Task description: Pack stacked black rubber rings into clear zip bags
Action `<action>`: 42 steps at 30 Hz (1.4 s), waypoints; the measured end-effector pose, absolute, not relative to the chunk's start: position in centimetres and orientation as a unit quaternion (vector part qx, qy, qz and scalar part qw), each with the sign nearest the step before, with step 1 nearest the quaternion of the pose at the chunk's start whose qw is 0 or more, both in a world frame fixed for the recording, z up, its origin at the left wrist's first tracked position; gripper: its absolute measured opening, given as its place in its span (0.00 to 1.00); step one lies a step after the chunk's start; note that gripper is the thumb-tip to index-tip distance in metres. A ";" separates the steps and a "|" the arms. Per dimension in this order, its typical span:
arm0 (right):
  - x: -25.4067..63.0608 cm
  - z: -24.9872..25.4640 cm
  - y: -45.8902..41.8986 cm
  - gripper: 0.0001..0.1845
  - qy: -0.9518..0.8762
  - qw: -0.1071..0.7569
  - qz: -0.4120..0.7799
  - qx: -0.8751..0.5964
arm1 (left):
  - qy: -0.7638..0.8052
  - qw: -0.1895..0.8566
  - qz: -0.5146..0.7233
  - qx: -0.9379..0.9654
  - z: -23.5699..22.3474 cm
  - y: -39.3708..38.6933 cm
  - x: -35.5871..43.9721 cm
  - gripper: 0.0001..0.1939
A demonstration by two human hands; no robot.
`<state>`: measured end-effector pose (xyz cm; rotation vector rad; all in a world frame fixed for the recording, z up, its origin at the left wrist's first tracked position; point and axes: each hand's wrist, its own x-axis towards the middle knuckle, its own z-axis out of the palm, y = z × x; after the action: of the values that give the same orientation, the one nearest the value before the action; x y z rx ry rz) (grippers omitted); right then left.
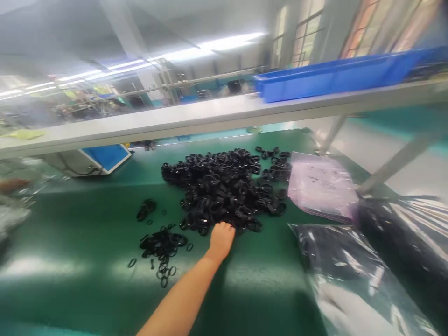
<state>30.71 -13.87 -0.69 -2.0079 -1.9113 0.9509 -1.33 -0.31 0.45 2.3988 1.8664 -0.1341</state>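
Observation:
A big heap of black rubber rings (224, 186) lies on the green table mat (87, 233). My left hand (221, 240) reaches from the lower left to the heap's near edge, back of the hand up. Its fingers curl down into the rings, and what they grip is hidden. A smaller scatter of black rings (161, 247) lies just left of my forearm, and a tiny clump of rings (145, 210) sits further back. My right hand is out of sight.
A pink plastic bag (322, 186) lies right of the heap. Clear bags of dark parts (350, 270) fill the near right. A blue-topped scale (101, 158) stands at the back left under a grey shelf (210, 116) carrying a blue bin (332, 77).

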 end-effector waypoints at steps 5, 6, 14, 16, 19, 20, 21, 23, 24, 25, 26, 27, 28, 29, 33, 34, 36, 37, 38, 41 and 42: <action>18.3 -2.6 -2.4 0.20 -0.689 0.124 0.205 -0.684 | 0.607 0.102 -0.077 0.784 -1.9 -3.4 -1.5 0.10; 16.6 -2.8 -0.7 0.28 -0.681 0.131 0.209 -0.689 | 0.614 0.112 -0.080 0.777 -2.3 -3.8 -1.6 0.10; 13.8 -3.1 3.6 0.44 -0.580 0.138 0.340 -0.727 | 0.675 0.167 0.001 0.719 -1.3 -3.2 -5.7 0.09; 14.3 -2.5 2.1 0.43 -0.548 0.157 0.400 -0.718 | 0.680 0.153 0.055 0.715 -0.9 -2.3 -6.1 0.13; 14.7 -1.8 -0.4 0.35 -0.492 0.189 0.508 -0.681 | 0.639 0.157 0.065 0.750 -1.0 -0.5 -5.7 0.24; 14.8 -1.6 -1.2 0.32 -0.478 0.198 0.533 -0.669 | 0.626 0.164 0.057 0.761 -1.1 0.1 -5.5 0.23; 14.8 -1.5 -1.8 0.29 -0.461 0.212 0.560 -0.655 | 0.616 0.171 0.049 0.767 -1.2 0.6 -5.4 0.20; 14.8 -1.4 -2.8 0.24 -0.405 0.263 0.635 -0.603 | 0.610 0.176 0.041 0.772 -1.0 1.4 -5.3 0.13; 14.8 -1.4 -3.1 0.22 -0.363 0.295 0.680 -0.564 | 0.615 0.182 0.040 0.766 -0.7 1.6 -5.3 0.11; 14.9 -1.3 -3.5 0.21 -0.315 0.326 0.724 -0.520 | 0.624 0.200 0.037 0.755 -0.5 1.6 -5.2 0.10; 14.9 -1.2 -3.8 0.21 -0.268 0.354 0.759 -0.476 | 0.632 0.226 0.032 0.740 -0.2 1.4 -5.0 0.09; 15.0 -1.2 -4.1 0.22 -0.230 0.375 0.781 -0.444 | 0.640 0.256 0.023 0.724 0.0 1.1 -4.7 0.10; 15.0 -1.1 -4.4 0.23 -0.208 0.388 0.789 -0.428 | 0.647 0.286 0.011 0.707 0.2 0.6 -4.2 0.10; 15.0 -1.1 -4.6 0.26 -0.197 0.399 0.788 -0.425 | 0.653 0.308 -0.004 0.692 0.2 -0.1 -3.7 0.11; 15.3 -1.9 -5.3 0.30 -0.209 0.411 0.734 -0.499 | 0.678 0.311 -0.078 0.661 0.2 -3.0 -1.8 0.14; 15.6 -2.3 -5.3 0.30 -0.225 0.397 0.709 -0.538 | 0.685 0.300 -0.097 0.656 0.3 -3.6 -1.7 0.14; 16.1 -3.2 -5.4 0.31 -0.270 0.348 0.650 -0.619 | 0.685 0.263 -0.115 0.670 0.5 -4.3 -1.7 0.15; 16.3 -3.6 -5.4 0.31 -0.293 0.322 0.625 -0.648 | 0.668 0.242 -0.112 0.695 0.6 -4.5 -1.7 0.17; 16.5 -3.8 -5.5 0.32 -0.309 0.302 0.607 -0.667 | 0.638 0.222 -0.105 0.730 0.6 -4.5 -1.6 0.22; 16.6 -3.6 -5.6 0.33 -0.295 0.288 0.614 -0.673 | 0.501 0.194 -0.103 0.837 0.1 -4.1 -0.9 0.42; 16.5 -3.3 -5.6 0.34 -0.279 0.296 0.634 -0.658 | 0.472 0.194 -0.109 0.853 -0.2 -4.0 -0.7 0.45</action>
<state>16.46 -5.64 -3.26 -1.7513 -0.7422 1.6858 -0.71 -3.96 -0.20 2.3936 1.3227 -0.3070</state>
